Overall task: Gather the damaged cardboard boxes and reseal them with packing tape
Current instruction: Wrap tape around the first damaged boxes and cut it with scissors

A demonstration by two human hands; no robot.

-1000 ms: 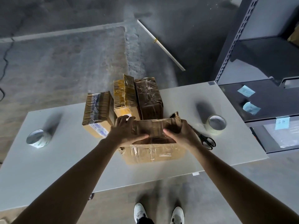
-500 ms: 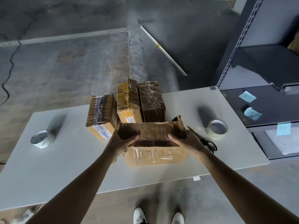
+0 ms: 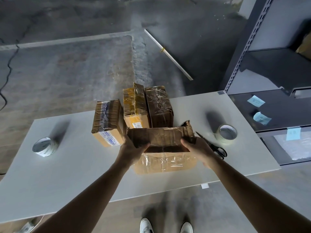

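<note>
The counter (image 3: 70,174) spans the middle of the frame. The front box (image 3: 165,163) sits at its centre, nearest the lower edge. Just behind it three boxes stand side by side: the left box (image 3: 107,118), the middle box (image 3: 134,106) and the right box (image 3: 159,106). The left tape roll (image 3: 44,146) lies far left on the counter and the right tape roll (image 3: 226,134) far right. The scissors (image 3: 212,146) lie between the right roll and the front box. A shelf unit (image 3: 242,47) stands at the frame's right edge.

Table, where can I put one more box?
Bare table lies between the left tape and the boxes, and along the near edge. The middle is crowded; scissors and the right tape fill the right.
</note>
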